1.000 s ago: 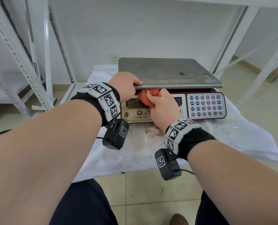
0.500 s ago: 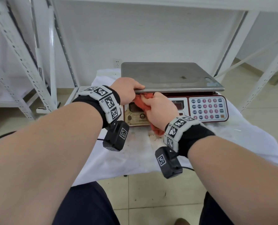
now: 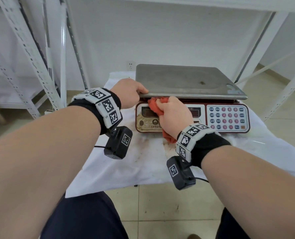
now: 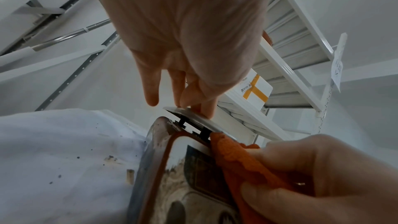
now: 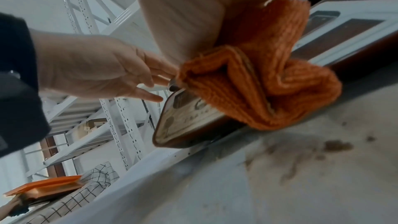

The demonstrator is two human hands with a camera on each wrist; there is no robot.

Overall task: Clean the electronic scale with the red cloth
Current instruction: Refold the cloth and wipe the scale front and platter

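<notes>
The electronic scale has a steel platter [image 3: 186,83] over a red-rimmed front panel with a keypad [image 3: 226,118]. My left hand [image 3: 134,94] pinches the platter's front-left corner [image 4: 193,114], thumb on top and fingers at its edge. My right hand [image 3: 174,114] grips the bunched red cloth [image 3: 154,107] and presses it on the left display, just under the platter's lip. The cloth [image 4: 237,156] reaches up into the gap below the platter. Its loose end [image 5: 258,83] hangs over the panel's lower edge. The panel's lower left [image 5: 183,122] is grimy.
The scale stands on a white sheet [image 3: 143,166] with brown stains [image 3: 169,147] in front of it. White metal racks [image 3: 31,57] stand to the left, and a rack post [image 3: 257,49] to the right. A wall socket [image 3: 130,65] is behind, tiled floor [image 3: 169,213] below.
My right hand has rubbed the cloth a little leftward along the display and up under the platter's lip. The left hand has kept its hold on the platter's corner.
</notes>
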